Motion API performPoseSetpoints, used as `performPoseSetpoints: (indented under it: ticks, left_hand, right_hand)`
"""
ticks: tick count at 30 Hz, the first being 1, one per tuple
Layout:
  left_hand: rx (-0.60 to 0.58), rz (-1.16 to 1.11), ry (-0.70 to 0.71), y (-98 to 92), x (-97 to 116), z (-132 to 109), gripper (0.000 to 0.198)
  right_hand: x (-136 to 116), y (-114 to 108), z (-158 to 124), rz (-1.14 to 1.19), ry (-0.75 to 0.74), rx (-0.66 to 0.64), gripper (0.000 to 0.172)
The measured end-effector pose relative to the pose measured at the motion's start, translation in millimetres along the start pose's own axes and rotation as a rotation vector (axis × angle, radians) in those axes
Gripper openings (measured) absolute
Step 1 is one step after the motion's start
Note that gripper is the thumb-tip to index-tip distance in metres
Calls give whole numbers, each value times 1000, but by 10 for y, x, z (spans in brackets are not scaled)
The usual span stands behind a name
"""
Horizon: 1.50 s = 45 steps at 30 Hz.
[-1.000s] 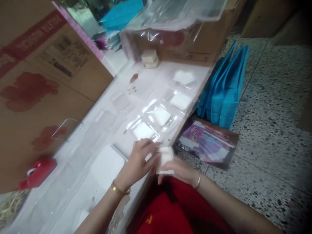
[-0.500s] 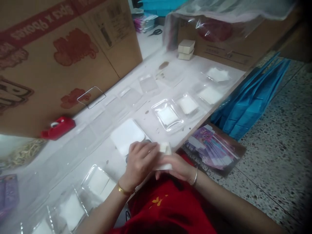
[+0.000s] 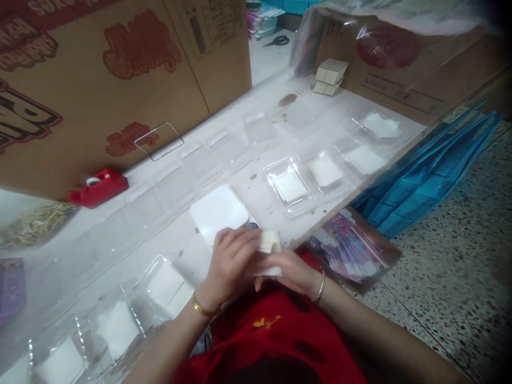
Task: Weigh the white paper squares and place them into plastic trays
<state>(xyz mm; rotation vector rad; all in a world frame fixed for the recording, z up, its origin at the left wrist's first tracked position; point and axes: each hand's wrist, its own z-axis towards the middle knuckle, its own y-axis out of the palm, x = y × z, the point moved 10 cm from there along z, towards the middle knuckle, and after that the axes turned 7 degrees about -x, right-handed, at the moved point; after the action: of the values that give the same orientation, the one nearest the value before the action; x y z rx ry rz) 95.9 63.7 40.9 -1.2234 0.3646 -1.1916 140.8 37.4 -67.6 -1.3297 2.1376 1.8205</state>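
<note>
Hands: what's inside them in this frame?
Between the left hand and the right hand is a pale stack; its upper end and a lower strip show. The hands cover its middle, so that part cannot be seen.

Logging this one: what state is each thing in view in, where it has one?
left hand, curled over the white item
right hand, gripping the white item
white item, held, partly hidden
front-row clear trays, holding white pieces
scissors, lying flat; open or shut unclear
red tape dispenser, resting beside the carton
small pale blocks, stacked
blue bags, standing close together
</note>
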Motion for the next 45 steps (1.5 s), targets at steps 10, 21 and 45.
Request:
performPoseSetpoints:
  ticks: [10,21,45]
  left_hand:
    - [-35,-118,-120,20,-139,6,17]
    - [-170,-299,-254,-14,-641,80,22]
    - [79,94,-587,-685,-1788,-229,14]
  right_hand:
    - [56,-54,61,17,44,24,18]
    - [-17,-74,179,-1,11,3,17]
    - [-117,-716,-104,53,-26,153,56]
